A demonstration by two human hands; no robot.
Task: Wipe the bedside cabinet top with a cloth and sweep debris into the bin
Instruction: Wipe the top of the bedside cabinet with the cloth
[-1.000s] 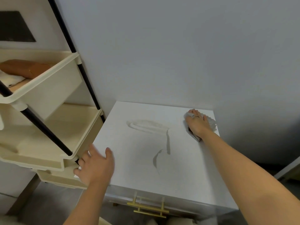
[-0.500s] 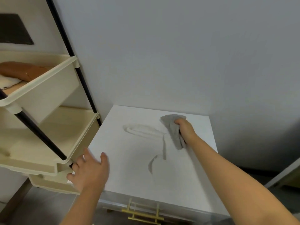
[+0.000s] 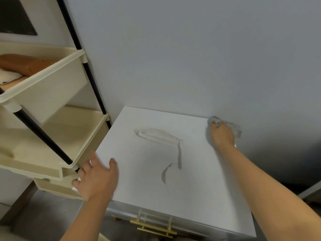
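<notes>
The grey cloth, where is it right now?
The crumpled grey cloth lies under the right hand at the far right corner of the white cabinet top, against the wall.

White square cabinet top (image 3: 199, 180) streaked with pale grey powder (image 3: 156, 133), speckled grey cloth (image 3: 233, 126) under right hand (image 3: 221, 136), cream plastic shelves (image 3: 45, 87) beside left hand (image 3: 97, 178), brass handle (image 3: 152, 226)

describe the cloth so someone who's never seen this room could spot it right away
Find the white bedside cabinet top against the grey wall, then go to its far right corner. The cloth is the small crumpled grey rag pressed there under the right hand; it is the only fabric on the top, unlike the pale powdery debris streak mid-surface.
</notes>
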